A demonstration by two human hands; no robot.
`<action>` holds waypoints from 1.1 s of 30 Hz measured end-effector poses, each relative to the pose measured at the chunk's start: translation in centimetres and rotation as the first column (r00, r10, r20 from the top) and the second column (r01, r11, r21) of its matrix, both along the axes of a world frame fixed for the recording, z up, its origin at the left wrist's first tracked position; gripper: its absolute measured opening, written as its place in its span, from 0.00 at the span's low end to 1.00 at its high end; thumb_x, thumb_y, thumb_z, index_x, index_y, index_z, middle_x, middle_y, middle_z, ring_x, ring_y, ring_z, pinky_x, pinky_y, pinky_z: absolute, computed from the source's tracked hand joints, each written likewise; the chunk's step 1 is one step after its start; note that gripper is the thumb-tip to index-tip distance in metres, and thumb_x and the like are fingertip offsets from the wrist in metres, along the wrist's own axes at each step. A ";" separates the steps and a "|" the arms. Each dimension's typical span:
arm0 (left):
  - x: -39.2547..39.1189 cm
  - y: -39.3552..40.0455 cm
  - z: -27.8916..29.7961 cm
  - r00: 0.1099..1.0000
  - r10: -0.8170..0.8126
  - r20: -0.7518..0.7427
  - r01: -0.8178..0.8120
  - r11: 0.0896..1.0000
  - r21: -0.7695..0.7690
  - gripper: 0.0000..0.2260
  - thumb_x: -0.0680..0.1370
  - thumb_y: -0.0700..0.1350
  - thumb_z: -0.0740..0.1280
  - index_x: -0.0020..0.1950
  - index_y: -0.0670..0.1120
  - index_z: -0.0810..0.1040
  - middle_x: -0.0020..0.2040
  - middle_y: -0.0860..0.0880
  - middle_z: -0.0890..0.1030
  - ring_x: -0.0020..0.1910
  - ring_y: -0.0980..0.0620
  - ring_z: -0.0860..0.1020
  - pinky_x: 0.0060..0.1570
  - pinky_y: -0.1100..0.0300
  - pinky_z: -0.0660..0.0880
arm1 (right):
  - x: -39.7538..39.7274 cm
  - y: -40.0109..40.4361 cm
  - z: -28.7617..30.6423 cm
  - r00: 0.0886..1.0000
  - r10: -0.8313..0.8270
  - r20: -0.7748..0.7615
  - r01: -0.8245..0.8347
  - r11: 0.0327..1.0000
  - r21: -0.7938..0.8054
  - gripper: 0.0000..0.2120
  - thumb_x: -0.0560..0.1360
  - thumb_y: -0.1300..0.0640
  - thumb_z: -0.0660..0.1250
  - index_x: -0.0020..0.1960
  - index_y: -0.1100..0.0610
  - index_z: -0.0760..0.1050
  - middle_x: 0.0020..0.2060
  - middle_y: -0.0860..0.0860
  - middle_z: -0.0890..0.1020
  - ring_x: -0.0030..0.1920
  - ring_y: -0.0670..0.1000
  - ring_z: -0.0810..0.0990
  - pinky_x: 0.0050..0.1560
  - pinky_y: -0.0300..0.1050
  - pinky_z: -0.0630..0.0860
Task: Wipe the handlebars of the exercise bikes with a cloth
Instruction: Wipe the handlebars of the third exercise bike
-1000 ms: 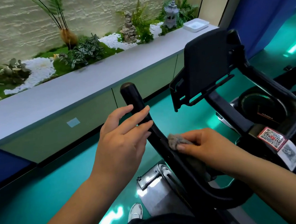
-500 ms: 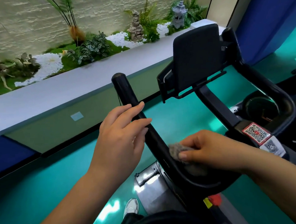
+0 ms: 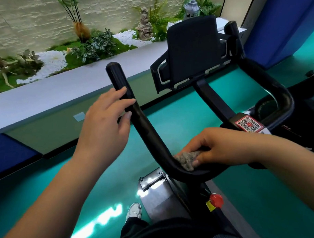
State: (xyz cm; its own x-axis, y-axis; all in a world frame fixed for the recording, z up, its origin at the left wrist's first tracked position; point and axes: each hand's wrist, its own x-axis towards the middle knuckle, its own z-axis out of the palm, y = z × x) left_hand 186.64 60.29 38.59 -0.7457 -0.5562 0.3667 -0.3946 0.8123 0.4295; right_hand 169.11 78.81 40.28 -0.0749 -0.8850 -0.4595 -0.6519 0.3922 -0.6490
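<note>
The left horn of the handlebar [image 3: 144, 130] runs as one long black bar from its rounded tip, up near the grey ledge [image 3: 62, 93] of the planter, down and toward the person to a bend just above the bike's steel flywheel cover [image 3: 159, 195] — so its long axis lies away-and-up from the hands, and any wipe must travel along that line. The cloth [image 3: 187, 159], a small grey wad, sits right at that bend, at the low end of the horn, pressed there by the right hand [image 3: 217, 148], whose fingers curl over it with the thumb pinning its near edge. The left hand [image 3: 106, 126] is higher and farther out, fingers nearly straight and lying across the upper part of the horn, touching rather than gripping it (a steadying hold, I judge). The right hand is the nearer one to the unwiped length between the two hands — the stroke likely runs up toward the left fingers.
</note>
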 end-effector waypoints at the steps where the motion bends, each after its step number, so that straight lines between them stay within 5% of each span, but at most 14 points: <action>1: -0.1 -0.1 0.1 1.000 0.008 0.003 -0.008 1.000 0.003 0.14 0.79 0.42 0.64 0.64 0.49 0.77 0.70 0.52 0.71 0.71 0.51 0.65 0.70 0.46 0.62 | -0.1 0.0 -0.1 1.000 0.000 -0.023 0.000 1.000 -0.005 0.12 0.73 0.58 0.71 0.53 0.45 0.82 0.44 0.39 0.84 0.44 0.35 0.80 0.48 0.30 0.73; 6: -0.3 -0.1 0.7 0.999 0.029 0.020 -0.029 1.000 -0.001 0.14 0.79 0.42 0.64 0.64 0.49 0.77 0.69 0.53 0.71 0.71 0.51 0.66 0.70 0.46 0.63 | 0.6 -0.6 -0.7 0.990 0.038 -0.137 -0.046 0.998 -0.053 0.08 0.75 0.53 0.68 0.53 0.47 0.80 0.46 0.43 0.83 0.48 0.41 0.79 0.51 0.36 0.73; 13: -0.4 -0.4 1.4 0.998 0.007 0.058 -0.006 1.000 -0.021 0.14 0.79 0.44 0.63 0.65 0.50 0.76 0.70 0.54 0.70 0.71 0.52 0.65 0.70 0.52 0.60 | -1.9 0.0 1.6 0.941 0.184 -0.283 -0.143 0.977 0.160 0.10 0.75 0.56 0.67 0.53 0.43 0.79 0.46 0.37 0.81 0.48 0.38 0.78 0.53 0.34 0.72; 21: -0.4 -2.1 2.2 0.998 -0.043 0.046 0.045 0.997 -0.056 0.14 0.79 0.43 0.64 0.64 0.48 0.77 0.70 0.52 0.70 0.69 0.51 0.65 0.68 0.56 0.59 | -0.5 0.1 1.4 0.964 0.097 -0.248 -0.063 0.988 0.142 0.11 0.76 0.53 0.68 0.57 0.45 0.78 0.46 0.36 0.80 0.48 0.36 0.76 0.49 0.28 0.70; 25: -0.3 -3.1 2.1 0.998 -0.055 0.027 0.057 0.997 -0.058 0.13 0.78 0.42 0.64 0.63 0.48 0.78 0.69 0.51 0.71 0.68 0.50 0.66 0.68 0.55 0.61 | 1.0 0.3 1.1 0.972 -0.189 -0.142 0.180 0.981 -0.074 0.11 0.70 0.55 0.73 0.52 0.46 0.82 0.42 0.39 0.84 0.44 0.35 0.80 0.49 0.31 0.74; 30: -0.4 -3.5 1.6 0.996 -0.087 -0.012 0.087 0.995 -0.042 0.13 0.78 0.42 0.65 0.62 0.48 0.78 0.69 0.52 0.71 0.69 0.51 0.65 0.67 0.60 0.58 | 4.7 -1.7 -0.3 0.832 -0.550 0.073 0.530 0.749 -0.398 0.11 0.64 0.56 0.78 0.37 0.42 0.80 0.38 0.43 0.85 0.41 0.40 0.82 0.48 0.38 0.78; 33: -0.2 -4.0 1.4 0.993 -0.114 -0.020 0.113 0.992 -0.052 0.13 0.78 0.41 0.65 0.62 0.47 0.78 0.69 0.51 0.72 0.69 0.50 0.66 0.67 0.59 0.60 | 6.0 -3.5 -0.8 0.829 -0.556 0.059 0.492 0.676 -0.548 0.13 0.64 0.58 0.78 0.39 0.42 0.79 0.41 0.45 0.82 0.42 0.41 0.80 0.47 0.33 0.74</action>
State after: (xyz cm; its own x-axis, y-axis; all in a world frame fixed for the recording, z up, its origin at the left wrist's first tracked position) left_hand 186.43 56.26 40.01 -0.7939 -0.4488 0.4102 -0.2890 0.8721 0.3948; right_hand 175.15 75.33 39.47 -0.6194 -0.7791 0.0971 -0.5195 0.3141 -0.7946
